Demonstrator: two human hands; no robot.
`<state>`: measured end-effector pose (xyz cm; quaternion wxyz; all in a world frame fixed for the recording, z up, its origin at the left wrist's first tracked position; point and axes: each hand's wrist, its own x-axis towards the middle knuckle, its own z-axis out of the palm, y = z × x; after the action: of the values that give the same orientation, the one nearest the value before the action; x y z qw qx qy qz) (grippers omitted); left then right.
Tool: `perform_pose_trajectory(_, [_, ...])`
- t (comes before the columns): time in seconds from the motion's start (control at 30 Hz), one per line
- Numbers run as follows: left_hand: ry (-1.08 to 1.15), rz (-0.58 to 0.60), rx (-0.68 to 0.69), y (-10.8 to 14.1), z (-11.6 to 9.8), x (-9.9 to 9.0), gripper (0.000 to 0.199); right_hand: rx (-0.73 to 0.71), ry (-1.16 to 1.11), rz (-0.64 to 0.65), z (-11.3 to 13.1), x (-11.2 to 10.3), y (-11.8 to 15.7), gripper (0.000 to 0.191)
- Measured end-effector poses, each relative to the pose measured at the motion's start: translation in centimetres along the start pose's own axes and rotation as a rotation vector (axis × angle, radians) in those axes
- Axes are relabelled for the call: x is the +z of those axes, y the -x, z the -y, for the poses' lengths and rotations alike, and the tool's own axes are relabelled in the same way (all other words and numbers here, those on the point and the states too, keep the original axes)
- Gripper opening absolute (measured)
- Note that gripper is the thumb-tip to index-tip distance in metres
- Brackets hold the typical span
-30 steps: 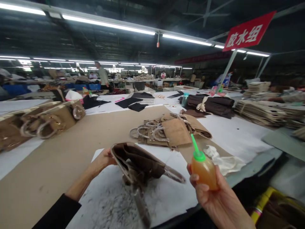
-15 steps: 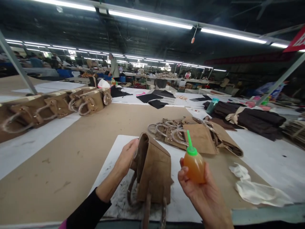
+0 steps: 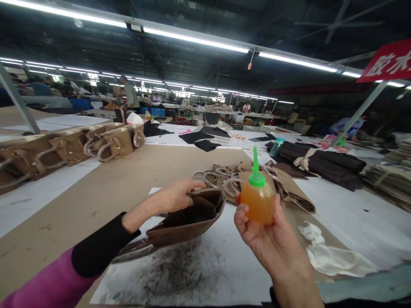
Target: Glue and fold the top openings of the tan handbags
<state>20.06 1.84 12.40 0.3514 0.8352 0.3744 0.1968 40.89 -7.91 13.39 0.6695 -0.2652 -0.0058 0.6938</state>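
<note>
My left hand [image 3: 175, 196] grips the far rim of a brown handbag [image 3: 188, 226], its fingers closed over the edge. The bag is tilted so that its dark opening shows, and its wrapped handle [image 3: 136, 250] trails to the left. Beneath it lies a white sheet [image 3: 237, 265] with dark smudges. In my right hand [image 3: 261, 231] is a squeeze bottle [image 3: 258, 203] of amber liquid, held upright, with a green cap and a thin green nozzle. The bottle is apart from the bag.
More brown bags [image 3: 221, 177] with wrapped handles lie just beyond my hands. A row of bags [image 3: 70, 147] stands at the left. Crumpled white cloth [image 3: 337, 254] lies at the right. Farther back are a dark fabric bundle [image 3: 327, 162], a teal-lidded bottle [image 3: 276, 147] and black pieces [image 3: 207, 145].
My left hand has turned the handbag from upright, handles hanging toward me, to tilted with its opening showing and handle to the left. The squeeze bottle has risen slightly in my right hand.
</note>
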Motion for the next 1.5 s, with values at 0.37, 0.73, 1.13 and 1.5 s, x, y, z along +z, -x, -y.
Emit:
perform_pose_trajectory(0.37, [-0.566,-0.235,0.199,2.5,1.9,1.7,0.047,0.034,0.102,0.224,-4.3,1.5,-6.0,0.038])
perform_pose_trajectory(0.73, [-0.265,-0.181,-0.134,3.1,4.9,2.3,0.033,0.003,0.119,0.174,-5.3,2.6,-7.2,0.027])
perform_pose_trajectory(1.13, [-0.196,-0.284,-0.611,10.6,7.9,-6.1,0.029,-0.025,0.235,0.179,-6.1,1.8,-7.6,0.036])
perform_pose_trajectory(1.5, [-0.578,-0.446,-0.780,10.0,7.1,-8.5,0.025,0.004,0.190,0.163,-6.5,2.2,-7.7,0.045])
